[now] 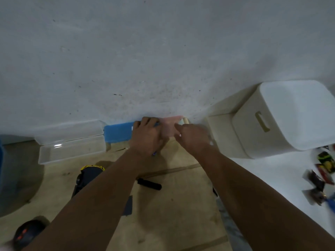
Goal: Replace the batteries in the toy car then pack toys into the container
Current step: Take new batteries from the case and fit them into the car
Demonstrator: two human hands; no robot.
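Note:
Both my hands reach to a pale pink object (171,124) standing against the wall at the far edge of the table. My left hand (147,135) grips its left side, fingers curled over its top, and a small blue thing shows under the palm. My right hand (193,136) lies at its right side, and its fingers are blurred. A black and yellow toy car (87,175) lies near my left forearm. A black screwdriver handle (149,183) rests between my arms. A white lidded container (282,116) stands at the right.
A clear plastic tray (72,147) and a blue box (118,133) sit by the wall at the left. Several small packets (319,180) lie on the white surface at the right. A dark round toy (29,232) sits at the bottom left.

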